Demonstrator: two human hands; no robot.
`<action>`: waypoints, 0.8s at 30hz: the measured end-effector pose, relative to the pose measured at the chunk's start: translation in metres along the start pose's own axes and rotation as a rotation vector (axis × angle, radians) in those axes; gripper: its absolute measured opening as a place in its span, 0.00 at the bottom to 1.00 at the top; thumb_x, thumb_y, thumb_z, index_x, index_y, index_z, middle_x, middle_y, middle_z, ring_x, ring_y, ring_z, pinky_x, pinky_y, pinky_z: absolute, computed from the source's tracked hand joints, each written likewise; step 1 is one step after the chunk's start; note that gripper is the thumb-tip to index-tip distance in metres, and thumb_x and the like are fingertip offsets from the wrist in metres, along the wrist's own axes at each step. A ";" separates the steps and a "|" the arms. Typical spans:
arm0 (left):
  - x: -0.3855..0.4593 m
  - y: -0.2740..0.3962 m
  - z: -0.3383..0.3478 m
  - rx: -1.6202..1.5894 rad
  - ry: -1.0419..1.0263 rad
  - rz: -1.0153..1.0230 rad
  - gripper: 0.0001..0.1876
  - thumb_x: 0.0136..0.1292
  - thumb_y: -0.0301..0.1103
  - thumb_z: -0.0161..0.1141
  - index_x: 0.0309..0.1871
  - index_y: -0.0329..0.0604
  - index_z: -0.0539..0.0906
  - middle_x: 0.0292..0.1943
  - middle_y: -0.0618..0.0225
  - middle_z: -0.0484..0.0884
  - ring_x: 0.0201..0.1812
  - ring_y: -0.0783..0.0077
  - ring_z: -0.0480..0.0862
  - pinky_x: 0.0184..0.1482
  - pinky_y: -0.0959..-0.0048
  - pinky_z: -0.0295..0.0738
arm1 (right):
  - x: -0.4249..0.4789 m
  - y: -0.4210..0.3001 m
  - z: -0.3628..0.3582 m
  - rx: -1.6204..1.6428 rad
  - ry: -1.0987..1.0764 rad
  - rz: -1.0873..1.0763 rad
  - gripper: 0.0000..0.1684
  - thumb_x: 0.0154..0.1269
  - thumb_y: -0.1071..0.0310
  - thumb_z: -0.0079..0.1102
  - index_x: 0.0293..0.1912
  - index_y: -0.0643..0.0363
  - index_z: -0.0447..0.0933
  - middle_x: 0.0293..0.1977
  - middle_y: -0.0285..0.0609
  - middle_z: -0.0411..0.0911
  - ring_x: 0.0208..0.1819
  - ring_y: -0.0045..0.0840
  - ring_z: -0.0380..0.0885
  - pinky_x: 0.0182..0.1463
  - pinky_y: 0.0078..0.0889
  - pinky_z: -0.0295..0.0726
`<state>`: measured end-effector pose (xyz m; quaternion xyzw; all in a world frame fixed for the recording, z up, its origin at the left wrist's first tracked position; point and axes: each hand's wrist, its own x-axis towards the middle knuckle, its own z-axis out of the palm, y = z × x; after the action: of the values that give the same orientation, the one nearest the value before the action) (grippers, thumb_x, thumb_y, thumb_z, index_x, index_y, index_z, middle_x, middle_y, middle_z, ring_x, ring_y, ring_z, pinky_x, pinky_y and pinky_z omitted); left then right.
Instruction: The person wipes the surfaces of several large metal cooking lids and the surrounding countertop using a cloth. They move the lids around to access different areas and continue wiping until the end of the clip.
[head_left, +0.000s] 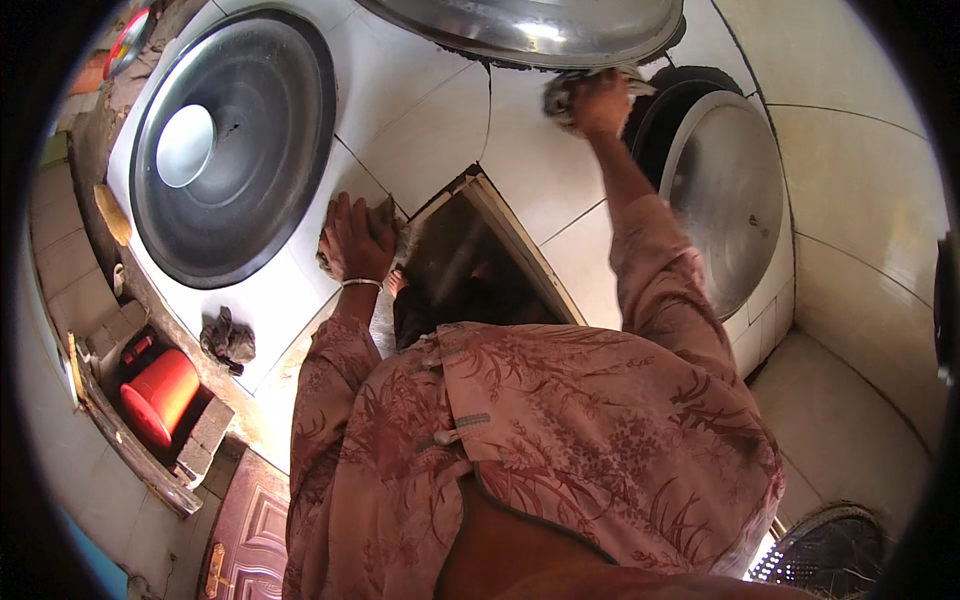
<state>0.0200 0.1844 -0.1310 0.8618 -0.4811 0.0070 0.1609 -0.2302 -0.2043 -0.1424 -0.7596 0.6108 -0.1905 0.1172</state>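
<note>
My left hand (356, 241) presses a crumpled cloth (390, 219) against the white tiled surface (420, 112), beside the corner of a dark opening. The fingers lie over the cloth, with a pale bracelet at the wrist. Farther forward, my right hand (602, 105) is closed on a bunched grey cloth (561, 101), slightly blurred, just below the rim of a large metal lid (555, 34). To its right a metal lid (724, 195) leans over a dark round opening (656, 112). Left of my left hand sits a wide dark pan (262, 150) with a shiny bowl (185, 145) in it.
A dark crumpled rag (227, 341) lies near the left edge of the tiles, and a yellowish oval thing (112, 214) farther up that edge. Beyond it are a red bucket (161, 397) among blocks and a wooden door (251, 532). A tiled wall (855, 180) bounds the right side.
</note>
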 end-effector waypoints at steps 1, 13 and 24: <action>0.007 0.009 0.003 -0.005 -0.008 0.021 0.28 0.58 0.44 0.63 0.62 0.46 0.77 0.70 0.58 0.69 0.72 0.52 0.65 0.68 0.47 0.60 | -0.015 0.006 0.014 -0.169 0.227 -0.304 0.35 0.56 0.53 0.62 0.57 0.69 0.73 0.54 0.60 0.75 0.58 0.53 0.73 0.64 0.51 0.72; 0.006 0.007 -0.005 -0.015 -0.105 -0.061 0.29 0.58 0.45 0.64 0.64 0.48 0.76 0.72 0.60 0.66 0.74 0.54 0.62 0.69 0.48 0.58 | -0.194 -0.044 -0.031 0.062 -0.125 -0.583 0.36 0.56 0.64 0.66 0.65 0.61 0.70 0.68 0.50 0.65 0.71 0.45 0.61 0.73 0.51 0.59; 0.003 0.002 0.002 -0.075 0.069 -0.009 0.26 0.54 0.43 0.64 0.57 0.48 0.79 0.68 0.60 0.70 0.71 0.53 0.65 0.66 0.48 0.62 | -0.109 -0.143 0.033 -0.018 -0.079 -0.320 0.48 0.62 0.40 0.60 0.69 0.68 0.65 0.74 0.52 0.56 0.76 0.50 0.50 0.77 0.56 0.46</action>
<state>0.0195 0.1807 -0.1322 0.8564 -0.4715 0.0180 0.2099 -0.1091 -0.0671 -0.1293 -0.8551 0.4787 -0.1710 0.1024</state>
